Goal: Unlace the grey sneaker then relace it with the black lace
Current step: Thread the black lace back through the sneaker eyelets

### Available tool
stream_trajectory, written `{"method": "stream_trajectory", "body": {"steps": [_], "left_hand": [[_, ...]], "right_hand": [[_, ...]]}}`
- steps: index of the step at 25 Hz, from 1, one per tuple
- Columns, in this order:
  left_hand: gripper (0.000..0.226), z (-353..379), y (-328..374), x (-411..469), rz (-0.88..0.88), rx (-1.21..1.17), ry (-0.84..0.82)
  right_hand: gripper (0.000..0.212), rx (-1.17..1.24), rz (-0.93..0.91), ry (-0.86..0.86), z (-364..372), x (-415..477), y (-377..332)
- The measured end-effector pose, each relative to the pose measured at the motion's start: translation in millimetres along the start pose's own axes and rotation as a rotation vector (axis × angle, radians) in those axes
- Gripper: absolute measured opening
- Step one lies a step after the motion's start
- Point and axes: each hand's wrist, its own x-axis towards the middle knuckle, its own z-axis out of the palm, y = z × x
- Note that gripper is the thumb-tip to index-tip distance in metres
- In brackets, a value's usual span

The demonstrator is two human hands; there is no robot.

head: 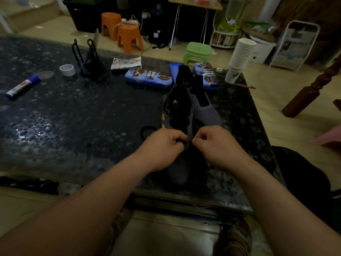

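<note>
A grey sneaker (180, 115) with yellow stripes and a black tongue lies on the dark speckled table (73, 117), toe towards me. Its eyelet flaps stand open with no lace visible in the upper holes. A second grey sneaker (204, 106) lies beside it on the right. My left hand (162, 146) and my right hand (214, 143) are both curled at the lowest eyelets near the toe, each pinching something dark there, apparently the black lace; the dim light hides it. A dark loop (147, 131), perhaps more lace, lies just left of the shoe.
Two blue tins (148, 77) (206, 74) lie behind the shoes. A stack of paper cups (239, 60) stands at the back right corner. A tape roll (67, 70), a glue stick (23, 86) and a black wire stand (86, 60) sit on the left. Stools stand on the floor beyond.
</note>
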Motion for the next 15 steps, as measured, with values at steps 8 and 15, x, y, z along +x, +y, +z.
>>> {"method": "stream_trajectory", "body": {"steps": [8, 15], "left_hand": [[0.017, -2.9, 3.9, 9.3, 0.048, 0.219, -0.055], [0.026, -3.8, 9.6, 15.6, -0.055, 0.079, -0.073]], "right_hand": [[0.016, 0.002, -0.020, 0.042, 12.7, -3.3, 10.2], [0.021, 0.059, 0.010, -0.025, 16.4, -11.2, 7.0]]}}
